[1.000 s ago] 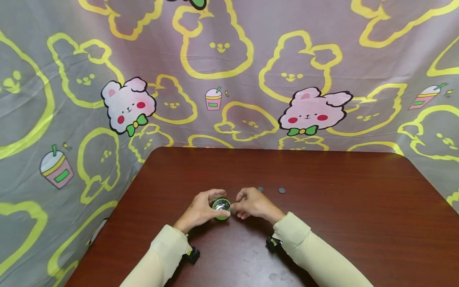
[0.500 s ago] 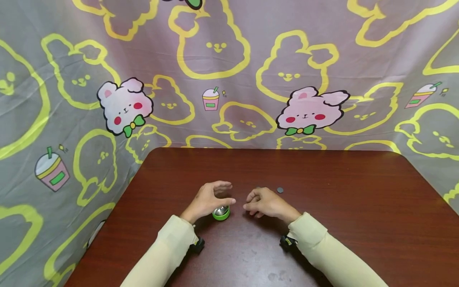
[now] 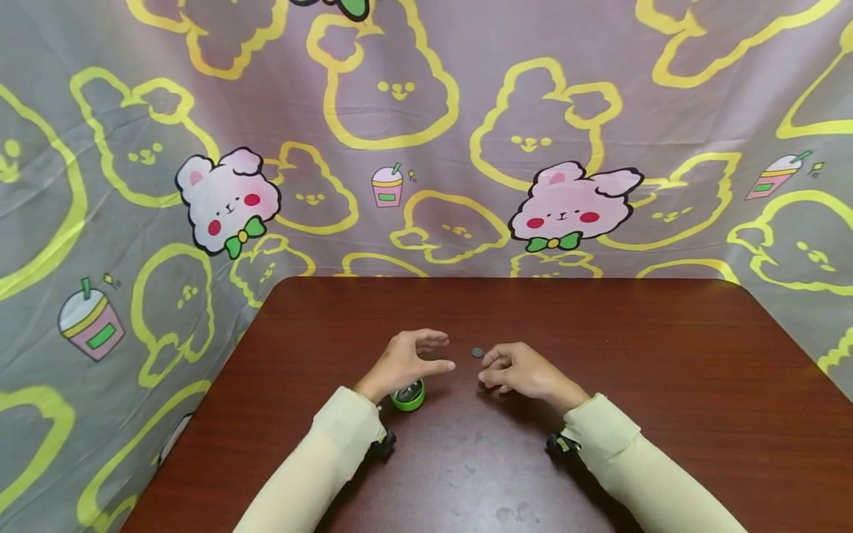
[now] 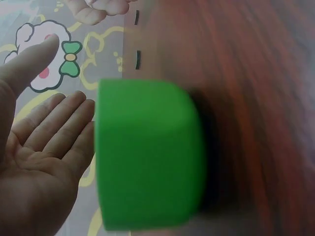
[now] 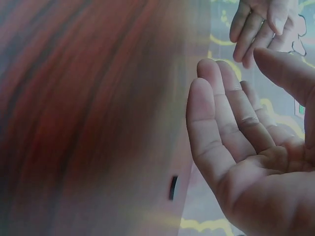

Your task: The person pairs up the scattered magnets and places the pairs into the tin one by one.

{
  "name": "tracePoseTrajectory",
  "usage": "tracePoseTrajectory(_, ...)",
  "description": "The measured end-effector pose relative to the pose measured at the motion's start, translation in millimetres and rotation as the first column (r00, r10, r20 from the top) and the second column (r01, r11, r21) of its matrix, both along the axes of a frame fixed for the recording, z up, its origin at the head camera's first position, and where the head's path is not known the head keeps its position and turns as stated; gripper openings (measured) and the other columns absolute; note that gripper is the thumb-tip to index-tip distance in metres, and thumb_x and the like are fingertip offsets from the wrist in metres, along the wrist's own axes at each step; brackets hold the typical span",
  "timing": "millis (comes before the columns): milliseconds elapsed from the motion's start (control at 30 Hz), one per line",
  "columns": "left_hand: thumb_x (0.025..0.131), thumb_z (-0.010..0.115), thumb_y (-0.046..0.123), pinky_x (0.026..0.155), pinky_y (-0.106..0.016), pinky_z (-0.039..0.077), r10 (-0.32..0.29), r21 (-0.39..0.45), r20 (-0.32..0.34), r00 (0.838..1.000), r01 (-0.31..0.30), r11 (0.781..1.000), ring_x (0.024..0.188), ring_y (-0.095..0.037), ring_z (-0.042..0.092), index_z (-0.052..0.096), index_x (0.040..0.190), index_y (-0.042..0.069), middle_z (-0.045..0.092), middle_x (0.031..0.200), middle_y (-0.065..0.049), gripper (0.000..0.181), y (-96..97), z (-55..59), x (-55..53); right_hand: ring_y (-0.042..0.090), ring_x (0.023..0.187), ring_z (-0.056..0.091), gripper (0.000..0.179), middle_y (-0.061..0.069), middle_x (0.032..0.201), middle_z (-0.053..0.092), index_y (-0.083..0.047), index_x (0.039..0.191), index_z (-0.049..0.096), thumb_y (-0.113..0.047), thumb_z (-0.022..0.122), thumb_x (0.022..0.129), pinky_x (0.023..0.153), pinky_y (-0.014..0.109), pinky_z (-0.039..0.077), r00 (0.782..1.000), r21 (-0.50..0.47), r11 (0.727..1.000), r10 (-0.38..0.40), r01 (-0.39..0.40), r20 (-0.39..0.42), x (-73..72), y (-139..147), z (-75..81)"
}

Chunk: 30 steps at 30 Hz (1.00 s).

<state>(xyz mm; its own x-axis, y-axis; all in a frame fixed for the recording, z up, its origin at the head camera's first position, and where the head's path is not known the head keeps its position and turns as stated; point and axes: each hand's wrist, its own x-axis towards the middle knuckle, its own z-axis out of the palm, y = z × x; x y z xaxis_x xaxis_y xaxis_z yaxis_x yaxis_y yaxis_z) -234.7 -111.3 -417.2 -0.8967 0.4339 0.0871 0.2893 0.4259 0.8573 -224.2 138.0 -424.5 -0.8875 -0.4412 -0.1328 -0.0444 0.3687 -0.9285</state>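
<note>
A small round green container (image 3: 409, 405) with a shiny, metallic-looking inside stands on the table, partly covered by my left wrist in the head view. Its green side wall (image 4: 147, 157) fills the middle of the left wrist view. My left hand (image 3: 411, 361) hovers past the container, fingers extended and thumb apart, touching nothing. To the right, my right hand (image 3: 523, 372) has loosely bent fingers; its palm (image 5: 261, 172) holds nothing in the right wrist view. A flat dark disc (image 3: 477, 353) lies between the hands. Two thin discs show edge-on in the left wrist view, the nearer disc (image 4: 138, 60) plainly.
The reddish-brown wooden table (image 3: 640, 348) reaches back to a patterned cloth (image 3: 426, 148) hanging behind it and at both sides. Black wrist devices sit at both cuffs, the left device (image 3: 383, 444) close to the container.
My left hand has let go of the green container and moved right and away from it. My right hand has drawn off to the right, now covering one of the discs in the head view.
</note>
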Motion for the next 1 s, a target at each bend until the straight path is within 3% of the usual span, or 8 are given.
tracePoseTrajectory(333,0.085,0.082,0.018,0.101,-0.047,0.047,-0.023,-0.001,0.006,1.0,0.023,1.0,0.121,-0.033,0.06,0.061,0.131,-0.002,0.067,0.126,-0.013,0.054,19.9,-2.1,-4.5,0.022,0.077,0.068,0.025,0.012,0.093,0.073,0.006,0.107,0.065,-0.01,0.073,0.09,0.069,0.036,0.056,0.995,0.05,0.998,-0.039,0.043,-0.089,-3.6,21,-2.6)
tracePoseTrajectory(467,0.084,0.083,0.017,0.1,-0.044,0.048,-0.022,-0.017,-0.002,1.0,0.022,1.0,0.119,-0.029,0.062,0.062,0.131,-0.001,0.068,0.125,-0.01,0.054,24.9,-3.7,-7.2,0.02,0.084,0.068,0.025,0.011,0.098,0.073,0.005,0.108,0.066,-0.009,0.074,0.09,0.071,0.034,0.055,0.992,0.066,0.996,-0.056,0.064,-0.115,-4.6,27,-2.6)
tracePoseTrajectory(733,0.081,0.085,0.013,0.097,-0.04,0.051,-0.005,-0.036,-0.011,1.0,0.004,0.999,0.115,-0.028,0.064,0.063,0.129,-0.001,0.069,0.123,-0.011,0.054,35.9,-4.4,-13.7,0.026,0.095,0.069,0.029,0.015,0.103,0.073,0.007,0.112,0.064,-0.005,0.075,0.088,0.078,0.033,0.054,0.982,0.07,0.994,-0.076,0.089,-0.171,-10.8,38,-5.1)
tracePoseTrajectory(1000,0.08,0.084,0.005,0.095,-0.038,0.051,0.011,-0.062,0.003,1.0,-0.011,0.998,0.112,-0.027,0.066,0.064,0.127,-0.001,0.071,0.119,-0.011,0.052,46.7,-7.1,-21.0,0.027,0.097,0.068,0.027,0.016,0.105,0.072,0.006,0.111,0.065,-0.001,0.074,0.087,0.073,0.028,0.053,0.971,0.082,0.988,-0.114,0.134,-0.211,-16.1,43,-6.5)
